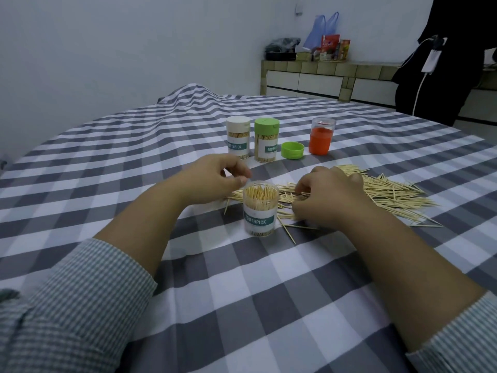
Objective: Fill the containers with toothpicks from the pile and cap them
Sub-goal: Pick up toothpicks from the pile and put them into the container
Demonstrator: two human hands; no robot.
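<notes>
Clear "TOOTHPICK" container (260, 209) stands uncapped; right fingers (301, 190) pinch toothpicks (390, 193), left fingers (239, 181) curl empty

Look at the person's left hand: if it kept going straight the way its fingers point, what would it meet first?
The left hand points right, just behind the open container. It would probably first meet the toothpick pile, then the right hand; depth is unclear.

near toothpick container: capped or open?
Open. The near container stands upright with no cap, toothpick tips showing at its mouth; a loose green cap lies farther back.
</notes>
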